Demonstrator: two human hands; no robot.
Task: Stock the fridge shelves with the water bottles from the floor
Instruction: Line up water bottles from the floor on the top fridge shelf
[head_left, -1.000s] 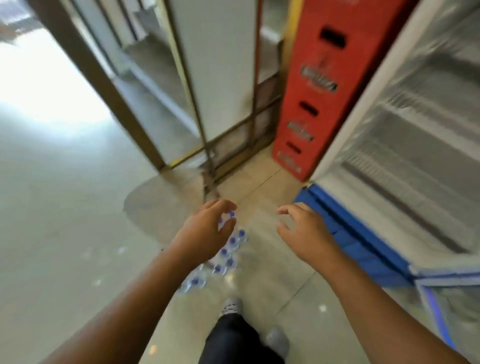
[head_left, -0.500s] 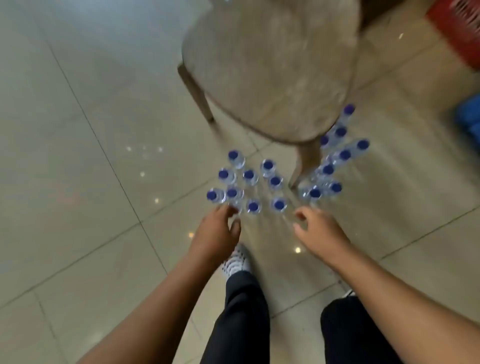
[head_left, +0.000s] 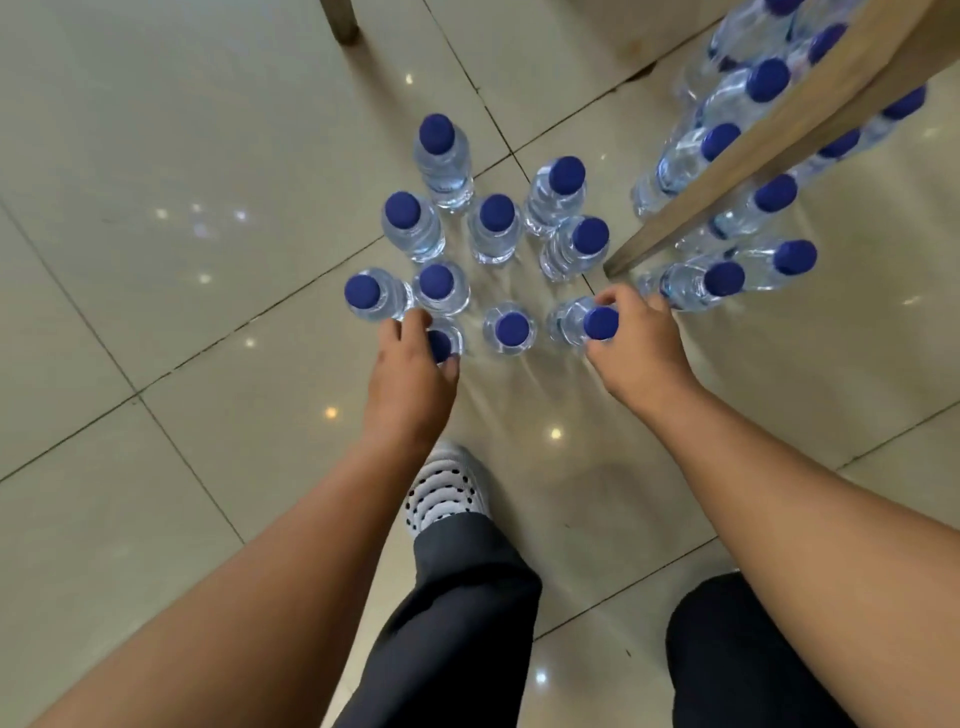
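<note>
Clear ribbed plastic bottles with round blue caps stand on glossy tiles (head_left: 156, 467). The left hand (head_left: 410, 369) wraps the nearest left bottle (head_left: 441, 344); the right hand (head_left: 636, 353) clasps the nearest right bottle (head_left: 587, 323) beside a wooden chair leg (head_left: 727, 171).

There is one view only, from a camera worn on the person's head, so nothing is shared with a second view. It looks steeply down, almost straight at the glossy beige tiled floor (head_left: 156, 467), close above it. The bare forearms enter from the bottom corners and run up toward mid-frame; a dark trouser leg (head_left: 457, 613) and white dotted shoe (head_left: 447, 493) sit low in the centre. The cluster of clear plastic water bottles with blue caps (head_left: 493, 228) fills the upper middle, seen cap-on. The wide lens splays outer bottles outward beside the slanting pale wooden leg (head_left: 753, 156) at upper right.
</note>
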